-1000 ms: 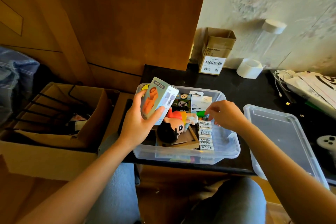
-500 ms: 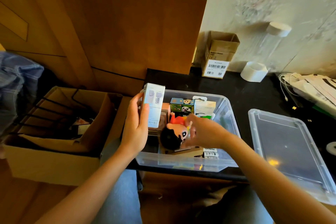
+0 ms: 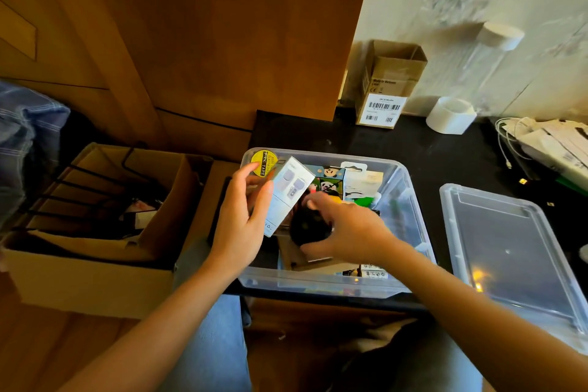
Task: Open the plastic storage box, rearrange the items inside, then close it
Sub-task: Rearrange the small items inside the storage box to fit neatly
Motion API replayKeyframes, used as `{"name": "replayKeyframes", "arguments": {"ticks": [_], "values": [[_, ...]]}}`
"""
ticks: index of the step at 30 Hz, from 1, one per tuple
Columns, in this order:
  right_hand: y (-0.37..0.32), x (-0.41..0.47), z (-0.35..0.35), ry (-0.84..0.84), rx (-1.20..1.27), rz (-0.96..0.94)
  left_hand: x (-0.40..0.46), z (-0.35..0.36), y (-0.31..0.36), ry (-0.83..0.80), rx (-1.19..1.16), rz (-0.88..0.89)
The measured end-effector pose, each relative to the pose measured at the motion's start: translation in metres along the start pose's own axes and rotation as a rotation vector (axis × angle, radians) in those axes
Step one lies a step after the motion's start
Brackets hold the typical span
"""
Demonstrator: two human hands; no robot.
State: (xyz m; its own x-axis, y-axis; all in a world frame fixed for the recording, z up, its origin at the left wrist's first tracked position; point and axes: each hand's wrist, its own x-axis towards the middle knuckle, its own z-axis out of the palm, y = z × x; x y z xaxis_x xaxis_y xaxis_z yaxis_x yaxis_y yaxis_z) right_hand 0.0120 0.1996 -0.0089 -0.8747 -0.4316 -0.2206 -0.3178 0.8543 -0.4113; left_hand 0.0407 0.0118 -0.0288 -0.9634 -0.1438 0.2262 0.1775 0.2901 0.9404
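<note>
Head view: our left hand [image 3: 241,216] holds the pale carton [image 3: 286,194] over the open storage box [image 3: 410,200]; our right hand [image 3: 346,226] seemingly grips the doll [image 3: 307,226]. Shift it aside, then seat the carton flat.

A black table [image 3: 423,149] fills the right of the frame. On it, at the centre, stands the clear storage box [image 3: 410,219]; its lid [image 3: 509,251] lies at the right. A small carton [image 3: 386,86], a white roll [image 3: 450,114] and white cables [image 3: 509,143] sit at the upper right.
</note>
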Motion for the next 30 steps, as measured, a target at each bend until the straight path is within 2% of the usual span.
{"name": "replayKeyframes", "arguments": {"ticks": [4, 6, 8, 15, 19, 22, 25, 27, 30], "values": [[0.026, -0.014, -0.032, -0.01, 0.604, -0.011, -0.002, -0.001, 0.003, 0.034, 0.001, -0.008], [0.041, -0.02, -0.044, -0.011, 0.72, 0.044, -0.001, -0.001, 0.003, 0.049, -0.002, -0.004], [0.055, -0.022, -0.05, -0.039, 0.72, 0.126, -0.001, 0.0, 0.004, 0.053, 0.01, 0.016], [0.065, -0.015, -0.031, -0.168, 0.44, 0.313, -0.001, 0.0, 0.004, 0.041, 0.038, 0.003], [0.058, -0.009, -0.019, -0.089, 0.056, 0.431, -0.001, -0.001, 0.005, 0.064, -0.035, -0.043], [0.048, -0.009, -0.021, -0.004, -0.293, 0.406, -0.001, -0.001, 0.005, 0.082, -0.045, -0.066], [0.031, -0.008, -0.023, 0.105, -0.39, 0.298, -0.001, -0.001, 0.005, 0.068, -0.037, -0.088], [0.022, -0.007, -0.02, 0.126, -0.384, 0.083, 0.0, -0.001, 0.005, 0.074, -0.018, -0.088], [0.02, -0.007, -0.013, -0.012, -0.373, -0.239, -0.001, -0.002, 0.006, 0.094, -0.006, -0.062]]}}
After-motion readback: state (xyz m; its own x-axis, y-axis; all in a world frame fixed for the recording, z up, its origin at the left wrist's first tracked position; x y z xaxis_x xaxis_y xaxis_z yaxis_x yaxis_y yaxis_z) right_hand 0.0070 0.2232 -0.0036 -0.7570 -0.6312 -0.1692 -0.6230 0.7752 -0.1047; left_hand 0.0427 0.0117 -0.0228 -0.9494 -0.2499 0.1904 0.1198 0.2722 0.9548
